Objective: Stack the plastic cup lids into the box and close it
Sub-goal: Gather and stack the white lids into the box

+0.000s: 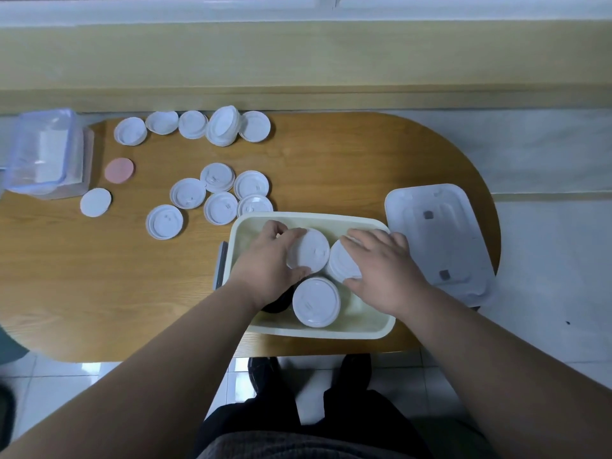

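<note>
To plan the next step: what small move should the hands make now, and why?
Probably let go and reach for the loose lids: the left hand and the right hand each hold a lid stack inside the box, and many lie on the table.

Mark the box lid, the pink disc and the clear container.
box lid [433, 240]: head view, on its flat middle panel.
pink disc [120, 170]: head view, on its centre.
clear container [43, 150]: head view, on its transparent top face.
</note>
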